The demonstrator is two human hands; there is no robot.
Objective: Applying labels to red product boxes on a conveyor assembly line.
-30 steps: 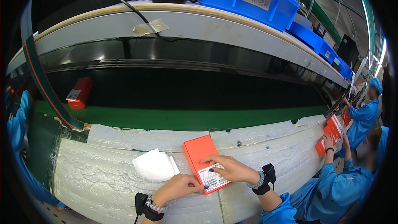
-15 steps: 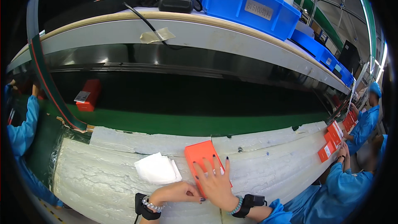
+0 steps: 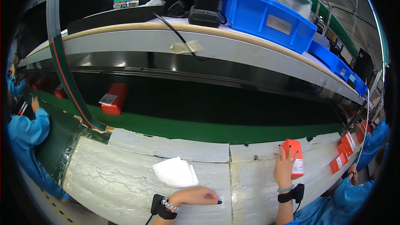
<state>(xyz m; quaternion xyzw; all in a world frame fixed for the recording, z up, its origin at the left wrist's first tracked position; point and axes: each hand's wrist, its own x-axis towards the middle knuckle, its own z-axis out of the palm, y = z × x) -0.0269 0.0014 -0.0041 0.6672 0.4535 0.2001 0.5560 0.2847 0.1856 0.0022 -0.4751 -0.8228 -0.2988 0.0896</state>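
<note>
At the lower right of the frame, the right hand [image 3: 284, 167] lies flat with fingers spread on an orange-red box [image 3: 293, 156] resting on the white padded bench [image 3: 125, 175], pressing rather than gripping it. The left hand [image 3: 195, 195], at the bottom centre, rests loosely curled on the padding and holds nothing, just below a stack of white sheets [image 3: 175, 172]. Another red box [image 3: 113, 98] sits on the green conveyor belt [image 3: 216, 130] at centre left. More red boxes [image 3: 344, 151], possibly the same kind, lie at the far right edge beside a co-worker in a blue sleeve [image 3: 373, 139].
</note>
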